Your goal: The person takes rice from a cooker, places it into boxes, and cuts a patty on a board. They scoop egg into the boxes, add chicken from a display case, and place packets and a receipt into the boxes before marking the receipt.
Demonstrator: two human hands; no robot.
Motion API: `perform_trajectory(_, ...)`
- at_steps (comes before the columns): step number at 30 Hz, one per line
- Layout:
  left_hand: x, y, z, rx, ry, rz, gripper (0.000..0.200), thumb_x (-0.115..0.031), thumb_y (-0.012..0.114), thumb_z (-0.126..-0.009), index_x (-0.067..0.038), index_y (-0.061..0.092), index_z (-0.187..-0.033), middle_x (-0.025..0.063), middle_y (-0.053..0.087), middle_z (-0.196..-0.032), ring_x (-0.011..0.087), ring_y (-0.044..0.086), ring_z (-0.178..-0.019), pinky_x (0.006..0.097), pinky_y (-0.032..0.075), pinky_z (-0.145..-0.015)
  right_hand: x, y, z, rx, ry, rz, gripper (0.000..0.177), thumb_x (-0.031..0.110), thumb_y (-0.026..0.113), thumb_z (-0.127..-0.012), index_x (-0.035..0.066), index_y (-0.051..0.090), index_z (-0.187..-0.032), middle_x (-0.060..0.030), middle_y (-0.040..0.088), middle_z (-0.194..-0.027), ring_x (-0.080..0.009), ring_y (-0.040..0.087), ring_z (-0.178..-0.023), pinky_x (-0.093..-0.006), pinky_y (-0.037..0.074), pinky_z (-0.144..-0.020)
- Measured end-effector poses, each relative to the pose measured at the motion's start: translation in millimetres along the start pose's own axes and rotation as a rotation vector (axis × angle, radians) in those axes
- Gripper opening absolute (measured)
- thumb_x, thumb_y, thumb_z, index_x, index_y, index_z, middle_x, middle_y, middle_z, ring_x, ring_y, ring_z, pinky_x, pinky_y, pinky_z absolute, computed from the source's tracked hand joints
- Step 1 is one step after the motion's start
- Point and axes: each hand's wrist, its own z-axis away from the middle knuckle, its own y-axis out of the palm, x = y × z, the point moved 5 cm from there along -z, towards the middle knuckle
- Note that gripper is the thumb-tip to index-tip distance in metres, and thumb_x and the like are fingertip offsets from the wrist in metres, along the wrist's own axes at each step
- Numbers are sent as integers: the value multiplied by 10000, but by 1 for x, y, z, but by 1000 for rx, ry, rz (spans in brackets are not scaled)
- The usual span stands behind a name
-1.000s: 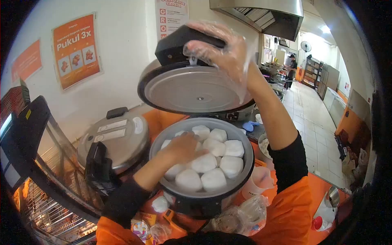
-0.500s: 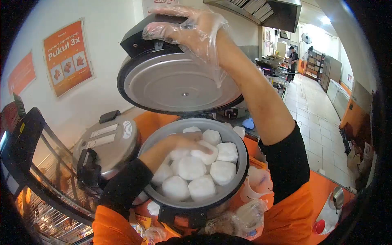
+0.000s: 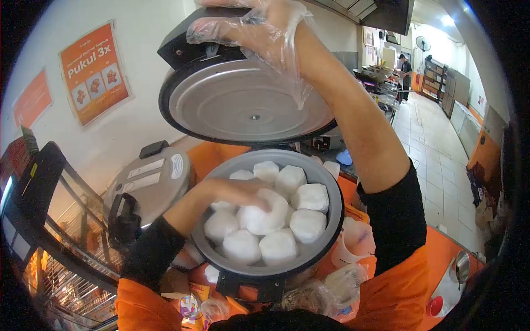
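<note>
Orange posters (image 3: pixel 95 71) are mounted on the white wall (image 3: pixel 138 33); the aisle is floored with pale tiles (image 3: pixel 422 143) and lit by a ceiling lamp (image 3: pixel 448 21).

A commercial kitchen, as the extractor hood (image 3: pixel 381 12), big rice cookers (image 3: pixel 148 185), woks (image 3: pixel 375 75) and menu-style poster (image 3: pixel 95 71) show

Bright orange sleeves (image 3: pixel 395 287) give way to close-fitting black undersleeves (image 3: pixel 392 212) that extend along both arms. A loose, crinkled, transparent plastic glove (image 3: pixel 284 52) covers the right hand (image 3: pixel 259 27). Black fabric (image 3: pixel 303 321) shows across the front.
</note>
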Motion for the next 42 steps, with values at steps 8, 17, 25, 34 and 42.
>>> perform_trajectory(8,-4,2,-23,453,-28,-83,880,-512,713,-749,-77,376,-1436,167,402,-1437,321,404,-1302,401,288,-1102,-2,6,-1,-223,-167,97,714,609,678,-771,168,559,-1319,-193,653,-1149,-311,638,-1043,-377,505,-898)
perform_trajectory(17,-22,20,11,152,94,-137,1064,-356,887,-580,-24,249,-1364,206,447,-1344,312,452,-1241,400,393,-1021,-12,17,0,-390,-291,178,636,570,738,-728,173,658,-1219,-156,588,-1288,-306,558,-1189,-374,433,-1019)
perform_trajectory(25,-22,20,133,-466,782,957,990,-331,816,-649,-21,279,-1422,131,556,-1185,282,585,-1085,389,477,-938,2,37,33,-407,-291,286,618,584,715,-745,216,643,-1236,-104,536,-1338,-274,542,-1218,-384,441,-1024)
perform_trajectory(34,-52,44,197,-884,901,1370,910,-539,494,-934,46,79,-1493,111,559,-1014,238,565,-922,418,529,-626,25,71,83,-470,-551,383,612,383,852,-647,142,672,-1180,-148,581,-1247,-308,630,-1076,-408,538,-885)
perform_trajectory(42,-83,49,193,-555,1283,1619,851,-604,529,-868,-101,222,-1481,162,366,-1405,359,454,-1224,643,512,-796,33,82,135,-555,-857,603,529,350,780,-730,164,618,-1199,-140,593,-1169,-313,603,-1049,-425,497,-887)
